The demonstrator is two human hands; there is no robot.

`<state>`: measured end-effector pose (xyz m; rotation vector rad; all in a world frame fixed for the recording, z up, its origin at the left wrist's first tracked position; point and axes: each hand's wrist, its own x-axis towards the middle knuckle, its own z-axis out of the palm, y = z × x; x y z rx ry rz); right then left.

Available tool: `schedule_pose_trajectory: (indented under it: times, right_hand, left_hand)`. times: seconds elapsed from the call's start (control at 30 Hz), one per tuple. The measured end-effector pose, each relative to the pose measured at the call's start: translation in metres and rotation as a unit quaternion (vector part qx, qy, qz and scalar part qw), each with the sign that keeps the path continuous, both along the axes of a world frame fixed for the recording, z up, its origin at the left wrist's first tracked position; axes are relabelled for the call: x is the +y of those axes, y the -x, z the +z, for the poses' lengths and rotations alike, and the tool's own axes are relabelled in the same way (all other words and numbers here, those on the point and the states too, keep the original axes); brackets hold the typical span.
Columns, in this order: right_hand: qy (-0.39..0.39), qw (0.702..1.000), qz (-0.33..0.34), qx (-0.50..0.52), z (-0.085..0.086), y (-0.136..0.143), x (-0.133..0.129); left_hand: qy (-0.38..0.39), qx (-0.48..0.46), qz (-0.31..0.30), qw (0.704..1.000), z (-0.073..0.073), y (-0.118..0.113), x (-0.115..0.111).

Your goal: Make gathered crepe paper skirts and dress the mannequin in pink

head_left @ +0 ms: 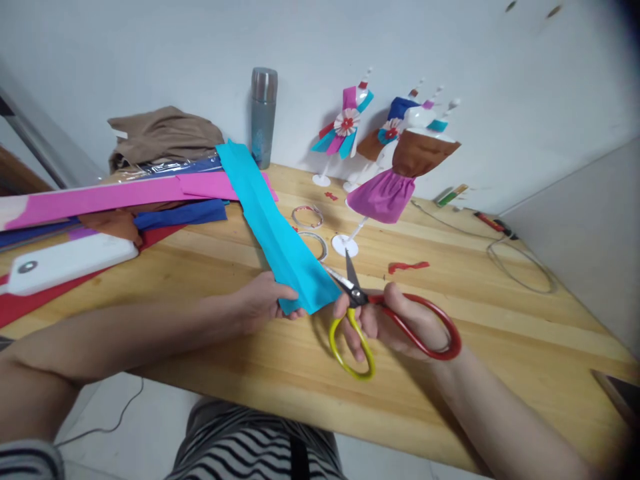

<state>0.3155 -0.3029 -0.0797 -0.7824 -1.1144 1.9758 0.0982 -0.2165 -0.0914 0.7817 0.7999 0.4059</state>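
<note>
My left hand (275,298) pinches the near end of a long turquoise strip (280,240), crepe paper or thin fabric by its look. The strip stretches away from me across the table, over the pink pieces at its far end. In my right hand (400,320) are scissors (356,297) with one red and one yellow handle loop. Their blades stand apart, one lying close by the strip's right edge; whether it touches, I cannot tell. Beyond them stands a small white dress form (380,193) with a brown top and a gathered magenta skirt.
More dressed forms (345,127) stand by the wall, near a steel-topped flask (264,117). Two tape rolls (308,217) and a red scrap (409,267) lie mid-table. Pink strips (115,200), other coloured pieces and a white device (75,263) crowd the left. A cable (520,283) curls at right.
</note>
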Motion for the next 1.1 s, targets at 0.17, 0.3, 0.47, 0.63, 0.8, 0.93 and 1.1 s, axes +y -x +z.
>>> schedule_pose_trajectory:
  times: [0.17,0.3,0.47,0.63,0.8,0.93,1.1]
  right_hand:
    - [0.047,0.986,0.125,0.098,-0.027,0.001,-0.011]
    - [0.054,0.980,0.173,0.082,-0.025,0.002,-0.012]
    - [0.100,0.982,0.159,-0.009,-0.009,0.006,-0.010]
    - [0.132,0.982,0.132,-0.012,-0.010,0.011,-0.011]
    - [0.163,0.978,0.133,0.007,-0.018,0.013,-0.013]
    - [0.172,0.976,0.135,0.013,-0.020,0.012,-0.012]
    - [0.173,0.978,0.116,0.021,-0.025,0.015,-0.012]
  left_hand:
    - [-0.033,0.021,0.015,0.999,0.006,0.000,0.002]
    - [-0.062,-0.026,0.003,0.998,0.005,0.001,0.002]
    - [-0.057,-0.038,0.002,0.998,0.000,0.000,-0.001]
    - [-0.031,0.000,0.009,0.999,-0.001,-0.003,-0.006]
    - [-0.038,0.082,0.016,0.996,0.004,-0.002,-0.011]
    - [-0.061,0.101,0.038,0.992,0.006,0.001,-0.013]
    - [-0.066,0.064,0.052,0.994,0.004,0.001,-0.017]
